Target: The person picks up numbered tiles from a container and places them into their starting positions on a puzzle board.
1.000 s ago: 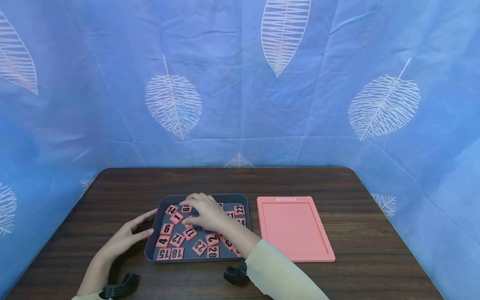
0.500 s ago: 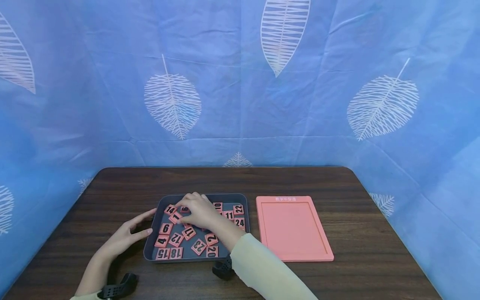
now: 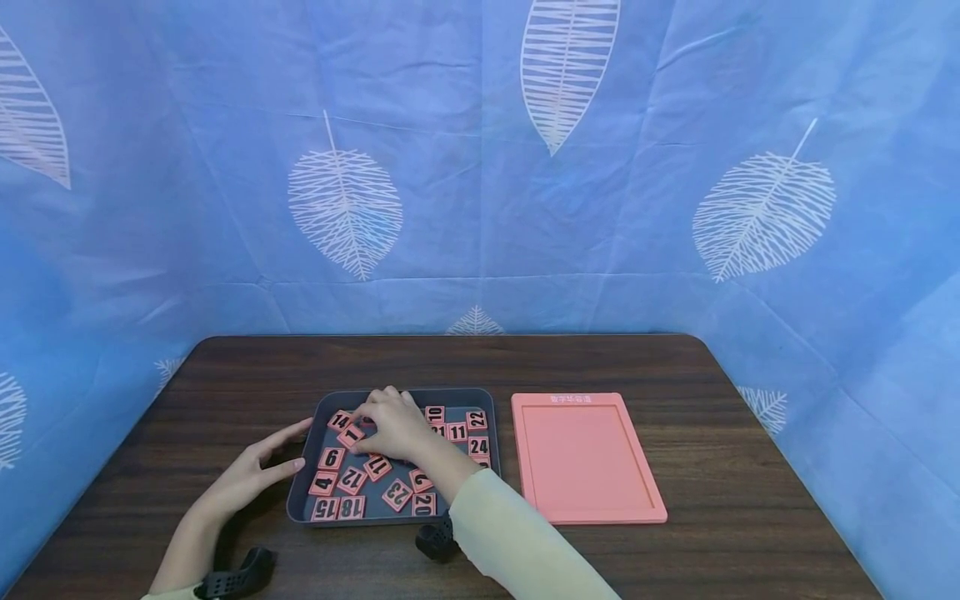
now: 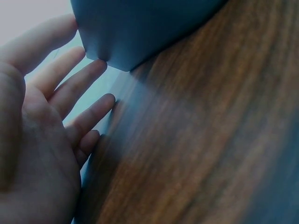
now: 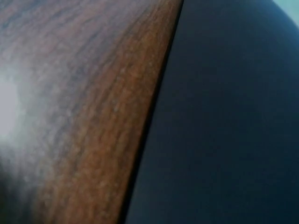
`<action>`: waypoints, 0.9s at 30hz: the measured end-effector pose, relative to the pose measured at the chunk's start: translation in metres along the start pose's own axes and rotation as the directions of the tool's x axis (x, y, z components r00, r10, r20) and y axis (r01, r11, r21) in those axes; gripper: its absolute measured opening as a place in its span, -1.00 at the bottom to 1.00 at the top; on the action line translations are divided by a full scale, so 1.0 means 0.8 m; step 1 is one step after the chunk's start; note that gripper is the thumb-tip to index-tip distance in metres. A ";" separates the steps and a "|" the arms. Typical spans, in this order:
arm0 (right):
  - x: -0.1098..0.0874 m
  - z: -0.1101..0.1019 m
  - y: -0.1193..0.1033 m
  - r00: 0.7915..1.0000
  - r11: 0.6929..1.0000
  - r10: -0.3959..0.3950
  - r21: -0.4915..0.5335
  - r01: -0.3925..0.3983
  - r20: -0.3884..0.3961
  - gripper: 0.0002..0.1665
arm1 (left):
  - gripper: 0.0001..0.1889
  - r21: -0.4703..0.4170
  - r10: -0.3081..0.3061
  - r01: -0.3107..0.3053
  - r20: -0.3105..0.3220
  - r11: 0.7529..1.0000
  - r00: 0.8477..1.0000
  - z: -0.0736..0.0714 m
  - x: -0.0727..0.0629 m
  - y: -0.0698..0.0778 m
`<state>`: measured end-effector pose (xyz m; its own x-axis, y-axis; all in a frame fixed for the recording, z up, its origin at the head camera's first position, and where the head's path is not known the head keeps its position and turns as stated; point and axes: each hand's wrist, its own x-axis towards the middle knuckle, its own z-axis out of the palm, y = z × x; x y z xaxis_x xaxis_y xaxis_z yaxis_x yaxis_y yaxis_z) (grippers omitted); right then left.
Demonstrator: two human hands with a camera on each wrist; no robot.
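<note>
A dark tray (image 3: 375, 522) holds several pink-edged number tiles, lying flat and turned various ways. My right hand (image 3: 396, 425) is over its left half, thumb and index finger spread around the tile marked 1 (image 3: 350, 436). The hand covers some tiles behind and below it. The tile marked 14 (image 3: 339, 420) lies just left of the index fingertip. My left hand (image 3: 243, 479) is at the tray's left side, thumb at the rim. In the left wrist view, extended fingers (image 4: 79, 84) reach the tray's outer wall (image 4: 135, 32). Only the tray and table show in the right wrist view.
A pink frame board (image 3: 588, 458) with a recessed middle and white lettering along its far edge lies right of the tray. Both are on a dark wooden table (image 3: 712, 467). A blue cloth (image 3: 465, 208) with white leaf prints hangs behind it.
My right hand has moved left across the tray to the tile marked 1, baring tiles marked 10, 11 and 24 behind it. The left hand stays at the tray's side.
</note>
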<state>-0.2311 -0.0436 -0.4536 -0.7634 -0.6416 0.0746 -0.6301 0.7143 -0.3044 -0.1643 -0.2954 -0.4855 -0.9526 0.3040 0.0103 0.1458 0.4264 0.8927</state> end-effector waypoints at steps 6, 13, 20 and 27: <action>0.001 0.005 0.001 1.000 1.000 0.009 -0.002 -0.009 0.009 -0.49 | -0.38 0.004 -0.008 0.008 0.000 1.000 1.000 -0.001 0.000 0.001; 0.003 0.007 -0.004 0.999 0.999 0.042 -0.004 -0.042 0.020 -0.52 | -0.38 0.010 -0.001 0.001 0.002 1.000 1.000 -0.001 -0.001 0.001; 0.005 0.012 -0.007 0.998 0.998 0.067 -0.011 -0.067 0.019 -0.53 | -0.37 0.020 -0.007 0.007 -0.008 1.000 1.000 0.000 -0.001 0.002; 0.005 0.014 -0.008 0.997 0.997 0.075 -0.019 -0.075 0.012 -0.58 | -0.37 0.019 -0.018 0.018 -0.007 1.000 1.000 -0.001 0.001 0.001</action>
<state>-0.2287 -0.0535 -0.4619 -0.8068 -0.5894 0.0405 -0.5739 0.7656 -0.2908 -0.1650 -0.2955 -0.4839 -0.9569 0.2905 -0.0022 0.1340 0.4482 0.8838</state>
